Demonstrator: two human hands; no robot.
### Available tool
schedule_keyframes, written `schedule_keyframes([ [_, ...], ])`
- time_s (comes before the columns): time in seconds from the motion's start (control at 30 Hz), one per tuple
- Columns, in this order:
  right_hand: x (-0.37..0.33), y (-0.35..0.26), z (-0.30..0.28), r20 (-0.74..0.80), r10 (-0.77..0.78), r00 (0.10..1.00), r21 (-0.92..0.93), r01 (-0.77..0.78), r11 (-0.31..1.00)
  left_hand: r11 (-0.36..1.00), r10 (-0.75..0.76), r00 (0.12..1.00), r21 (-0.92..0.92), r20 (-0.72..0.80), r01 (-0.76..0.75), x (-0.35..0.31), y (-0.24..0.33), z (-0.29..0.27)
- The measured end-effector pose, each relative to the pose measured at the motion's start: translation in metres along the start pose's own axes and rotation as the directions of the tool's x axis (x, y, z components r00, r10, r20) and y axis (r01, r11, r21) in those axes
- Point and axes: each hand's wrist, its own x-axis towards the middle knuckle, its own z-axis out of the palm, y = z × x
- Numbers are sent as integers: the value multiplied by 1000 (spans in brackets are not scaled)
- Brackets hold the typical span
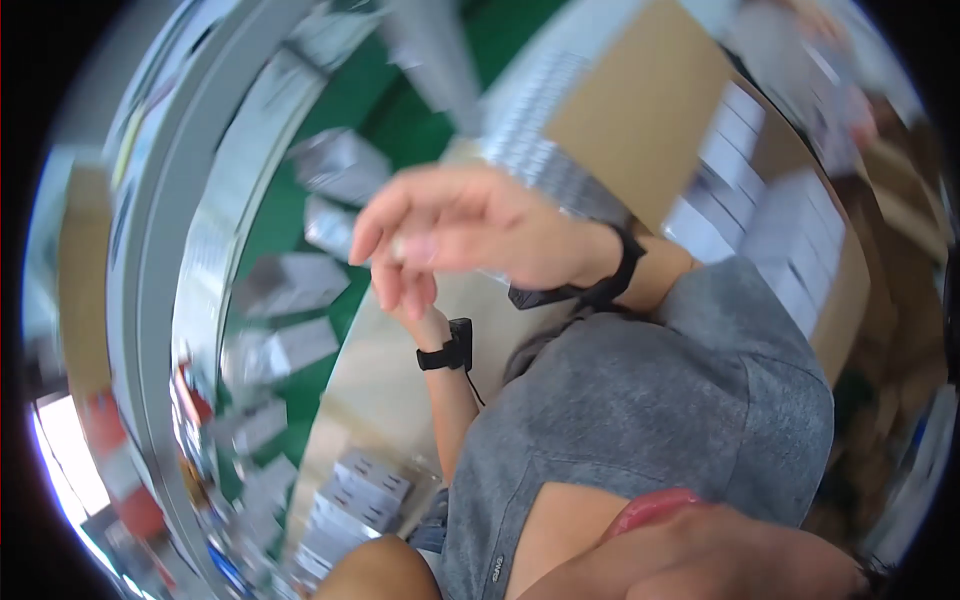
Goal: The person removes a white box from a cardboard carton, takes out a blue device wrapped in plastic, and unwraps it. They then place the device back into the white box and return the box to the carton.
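Note:
My right hand (470, 230) is raised in the middle of the view, blurred, with its fingers curled in toward the thumb. A tiny pale spot shows at the thumb's tip; I cannot make out what it is. Just below and behind it is my left hand (408, 297), its fingers largely hidden by the right hand. Whether the two hands touch is unclear. Black bands circle both wrists. Closest to the hands, on their left, lie several white boxes (292, 283), some seemingly in clear film, on a green belt (312, 385).
A pale tabletop (375, 390) bears a stack of small white boxes (360, 490). To the right, an open cardboard carton (640, 110) holds white boxes (735, 140). Silvery rows of items (535, 125) stand beside it. Another person (800, 80) is blurred at upper right. Metal rails (165, 250) border the belt.

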Motion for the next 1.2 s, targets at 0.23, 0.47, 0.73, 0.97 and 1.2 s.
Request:
schedule_keyframes([
  [0.23,-208,-168,-28,-541,-434,721,151,591,793,910,94,690,219,718,-352,-104,3,176],
  [0.47,-187,-1,-298,-808,-259,529,-506,-849,-156,961,43,416,77,908,-267,56,-77,165],
  [0.73,-123,152,-339,-778,-78,624,-382,-568,-729,952,-19,620,205,784,-229,100,-111,121],
  [0.97,-120,124,-318,-789,-72,611,-523,-727,-445,912,-10,561,238,828,-334,106,-101,131],
  [1.2,-59,-33,-221,-465,-3,885,-877,-461,-135,983,-138,572,184,809,-24,123,-74,127],
])
